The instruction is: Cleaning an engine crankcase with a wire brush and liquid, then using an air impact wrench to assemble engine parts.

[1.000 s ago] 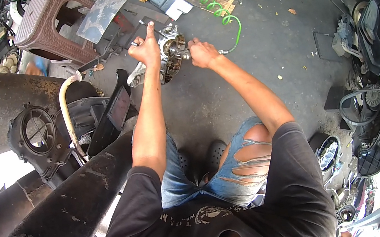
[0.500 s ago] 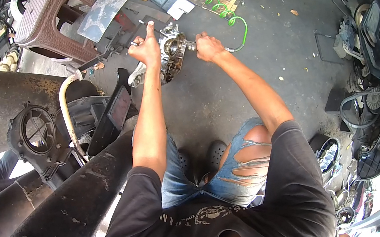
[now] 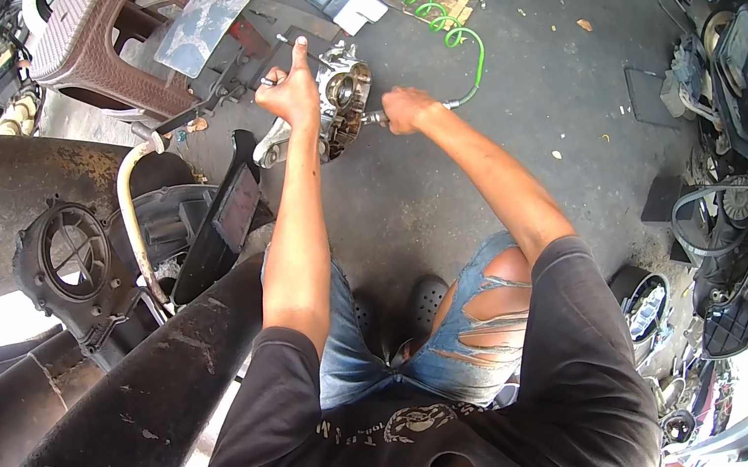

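Ahead of me, my left hand (image 3: 288, 98) is closed around the left side of a silver engine crankcase (image 3: 352, 69), thumb pointing away. Thin metal rods, perhaps its studs, stick out by the fingers; the exact grip is hidden. The crankcase is tilted, its round bore and darker inside turned to the right. My right hand (image 3: 412, 109) is wrapped round an air blow gun (image 3: 376, 118). Its metal nozzle points left at the near part of the crankcase; whether they touch I cannot tell. A green coiled air hose (image 3: 479, 50) runs from its back.
A brown plastic stool (image 3: 74, 36) and a bent metal sheet (image 3: 220, 11) stand at the far left. Large dark pipes (image 3: 129, 432) and a black cover (image 3: 70, 257) lie at my left. A board (image 3: 459, 3) carries parts ahead. Motorcycle parts (image 3: 731, 271) crowd the right.
My right hand with the air blow gun has come slightly nearer to me, so its nozzle faces a lower part of the crankcase. My left hand stays nearly still.
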{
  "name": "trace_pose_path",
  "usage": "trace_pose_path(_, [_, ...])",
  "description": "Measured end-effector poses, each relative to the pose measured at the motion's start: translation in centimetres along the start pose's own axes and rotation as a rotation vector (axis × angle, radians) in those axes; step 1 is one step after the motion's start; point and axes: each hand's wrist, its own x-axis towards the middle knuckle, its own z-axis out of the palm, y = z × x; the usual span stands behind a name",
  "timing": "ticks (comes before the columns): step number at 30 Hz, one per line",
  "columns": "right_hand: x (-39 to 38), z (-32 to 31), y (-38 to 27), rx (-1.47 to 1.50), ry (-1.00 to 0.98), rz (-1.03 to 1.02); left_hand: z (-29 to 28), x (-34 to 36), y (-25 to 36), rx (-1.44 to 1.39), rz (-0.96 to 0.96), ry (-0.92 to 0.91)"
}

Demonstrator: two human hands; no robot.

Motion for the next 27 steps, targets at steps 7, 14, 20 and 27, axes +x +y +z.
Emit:
trace_pose_path(7, [0.8,3.6,-0.4,-0.061,-0.042,-0.143,0.2,-0.1,0.1,-0.022,-0.013,-0.001])
trace_pose_path(14, [-0.1,4.6,-0.7,0.056,0.082,-0.438,0.3,0.2,0.0,-0.039,-0.008,0.017])
trace_pose_path(20, [-0.9,5.1,-0.8,-0.025,0.043,-0.460,0.3,0.1,0.0,-0.008,-0.012,-0.001])
trace_pose_path(27, [-1.6,5.5,-1.7,-0.020,0.059,-0.453,0.2,0.3,-0.1,-0.016,-0.017,0.011])
